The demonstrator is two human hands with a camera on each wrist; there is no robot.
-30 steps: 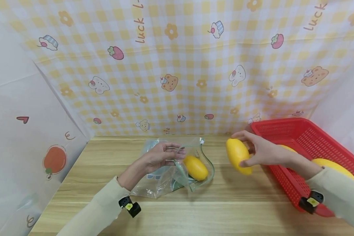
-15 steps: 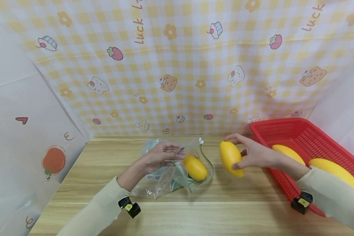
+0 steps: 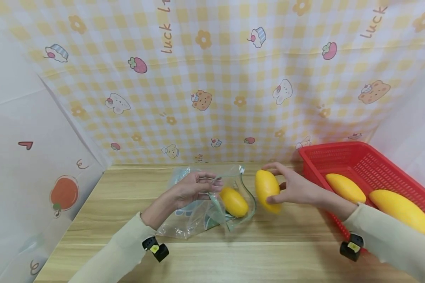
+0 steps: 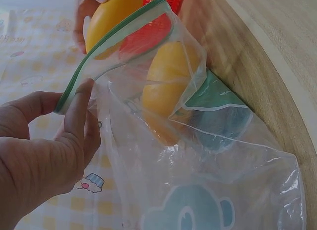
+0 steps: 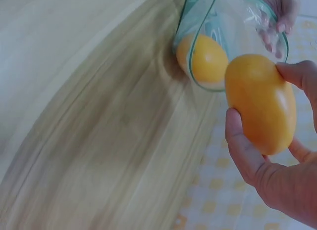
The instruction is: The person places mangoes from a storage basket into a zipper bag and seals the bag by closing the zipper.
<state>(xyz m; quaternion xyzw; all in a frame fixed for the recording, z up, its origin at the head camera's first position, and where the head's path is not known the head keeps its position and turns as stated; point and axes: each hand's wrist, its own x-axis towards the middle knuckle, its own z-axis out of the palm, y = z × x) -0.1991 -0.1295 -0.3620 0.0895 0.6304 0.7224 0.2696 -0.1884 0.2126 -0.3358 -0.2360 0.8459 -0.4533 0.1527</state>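
A clear zip bag [image 3: 194,220] with a green seal lies on the table, its mouth parted toward the right. One yellow mango [image 3: 235,202] rests inside it, seen through the plastic in the left wrist view. My left hand [image 3: 194,189] pinches the bag's rim between thumb and fingers. With thumb and fingertips my right hand [image 3: 294,186] grips a second mango [image 3: 267,190] above the table, just right of the bag's mouth. In the right wrist view this held mango [image 5: 260,104] appears close to the green-edged opening, outside the bag.
A red plastic basket [image 3: 340,147] stands at the right, holding a mango [image 3: 346,188] and a larger mango [image 3: 403,212]. A checked cloth [image 3: 226,78] hangs behind the wooden table [image 3: 255,259]. White sheeting [image 3: 17,110] covers the left side.
My right hand has carried its mango leftward from beside the basket to near the bag's mouth. My left hand and the bag have stayed in place.
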